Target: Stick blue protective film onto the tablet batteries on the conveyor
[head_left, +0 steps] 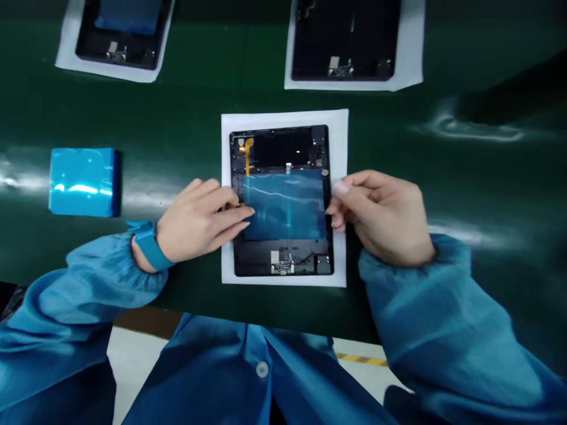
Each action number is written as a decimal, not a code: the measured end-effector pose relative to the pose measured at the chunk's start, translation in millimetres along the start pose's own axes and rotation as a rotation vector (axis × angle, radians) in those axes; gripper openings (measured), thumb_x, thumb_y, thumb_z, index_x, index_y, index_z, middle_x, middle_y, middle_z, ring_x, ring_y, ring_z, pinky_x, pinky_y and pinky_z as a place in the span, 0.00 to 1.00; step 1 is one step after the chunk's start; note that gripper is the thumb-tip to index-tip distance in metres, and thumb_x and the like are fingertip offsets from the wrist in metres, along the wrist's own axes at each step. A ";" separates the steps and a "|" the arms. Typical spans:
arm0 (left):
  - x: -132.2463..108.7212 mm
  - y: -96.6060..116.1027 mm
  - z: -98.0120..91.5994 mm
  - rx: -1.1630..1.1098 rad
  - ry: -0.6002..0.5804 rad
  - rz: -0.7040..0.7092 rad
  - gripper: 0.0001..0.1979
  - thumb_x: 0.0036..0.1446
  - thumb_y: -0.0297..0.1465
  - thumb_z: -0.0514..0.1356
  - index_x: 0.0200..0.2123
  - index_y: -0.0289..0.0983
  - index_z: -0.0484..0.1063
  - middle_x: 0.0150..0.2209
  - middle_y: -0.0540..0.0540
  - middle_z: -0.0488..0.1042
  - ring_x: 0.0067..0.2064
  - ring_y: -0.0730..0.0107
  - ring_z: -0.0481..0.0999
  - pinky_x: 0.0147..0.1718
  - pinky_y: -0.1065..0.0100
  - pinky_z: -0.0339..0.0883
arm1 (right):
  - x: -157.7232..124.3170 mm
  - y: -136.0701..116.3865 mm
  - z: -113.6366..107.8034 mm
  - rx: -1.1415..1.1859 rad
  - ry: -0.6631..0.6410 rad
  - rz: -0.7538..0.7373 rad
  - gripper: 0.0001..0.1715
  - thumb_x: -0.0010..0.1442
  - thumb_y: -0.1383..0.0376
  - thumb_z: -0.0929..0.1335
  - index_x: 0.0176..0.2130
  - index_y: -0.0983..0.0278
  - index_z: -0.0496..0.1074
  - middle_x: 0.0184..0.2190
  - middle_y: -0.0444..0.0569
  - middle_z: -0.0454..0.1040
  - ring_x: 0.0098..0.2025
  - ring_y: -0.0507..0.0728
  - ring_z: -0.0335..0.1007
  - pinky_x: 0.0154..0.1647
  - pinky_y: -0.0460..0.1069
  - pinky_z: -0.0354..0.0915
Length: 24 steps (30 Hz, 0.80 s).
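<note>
An opened tablet housing [283, 257] lies on a white sheet [339, 271] in front of me, its inner parts showing. A flat rectangle faced with glossy blue film [283, 206] covers its middle. My left hand [199, 218] reaches in from the left, fingers stretched out, with fingertips at the blue film's left edge. My right hand [385, 212] is just beyond the tablet's right edge, thumb and forefinger pressed together and the other fingers curled. Whether a thin film edge is between them I cannot make out. An orange flex cable [247, 156] shows at the upper left of the housing.
A stack of blue film-faced pieces [82, 182] sits on the green table [177, 118] at left. Two more opened tablets, one at the far left [133, 54] and one at the far right [345, 47], rest on white sheets. A dark shadow crosses the right side.
</note>
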<state>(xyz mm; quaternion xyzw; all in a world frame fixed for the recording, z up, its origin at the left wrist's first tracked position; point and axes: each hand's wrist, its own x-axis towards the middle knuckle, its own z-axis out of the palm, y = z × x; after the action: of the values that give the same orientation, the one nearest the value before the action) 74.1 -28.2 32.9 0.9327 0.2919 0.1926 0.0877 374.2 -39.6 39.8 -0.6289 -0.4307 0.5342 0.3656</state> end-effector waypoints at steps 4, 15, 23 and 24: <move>26.3 6.3 1.4 0.020 -0.134 0.025 0.14 0.69 0.34 0.54 0.47 0.41 0.81 0.36 0.43 0.73 0.39 0.60 0.70 0.35 0.60 0.60 | -6.4 -0.8 -6.8 0.007 0.019 -0.034 0.23 0.55 0.47 0.76 0.33 0.61 0.70 0.21 0.41 0.72 0.16 0.49 0.63 0.14 0.45 0.59; 80.6 58.2 4.4 0.096 -0.449 0.014 0.26 0.69 0.27 0.48 0.66 0.50 0.64 0.49 0.39 0.73 0.46 0.57 0.75 0.47 0.56 0.62 | -20.9 -8.9 -13.6 0.022 -0.015 -0.051 0.29 0.49 0.41 0.76 0.32 0.61 0.68 0.21 0.41 0.71 0.17 0.48 0.61 0.16 0.46 0.58; 62.5 69.7 -22.1 0.047 -0.370 -0.174 0.26 0.66 0.29 0.53 0.66 0.41 0.65 0.54 0.37 0.72 0.55 0.49 0.73 0.52 0.52 0.65 | -57.1 -14.3 -18.4 -0.396 -0.134 -0.444 0.20 0.64 0.48 0.69 0.36 0.63 0.76 0.28 0.48 0.77 0.26 0.53 0.69 0.30 0.50 0.66; 52.4 66.5 -26.4 0.036 -0.303 -0.247 0.26 0.65 0.33 0.56 0.66 0.38 0.65 0.57 0.35 0.71 0.57 0.46 0.71 0.53 0.50 0.65 | -61.7 -15.6 -16.0 -0.556 -0.196 -0.585 0.20 0.66 0.50 0.68 0.39 0.64 0.78 0.33 0.51 0.78 0.31 0.55 0.71 0.36 0.52 0.67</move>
<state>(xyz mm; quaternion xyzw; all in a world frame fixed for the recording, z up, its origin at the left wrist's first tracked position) 136.8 -50.8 91.4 0.9096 0.3908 0.0327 0.1371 384.1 -91.5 78.7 -0.5010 -0.7519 0.3283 0.2755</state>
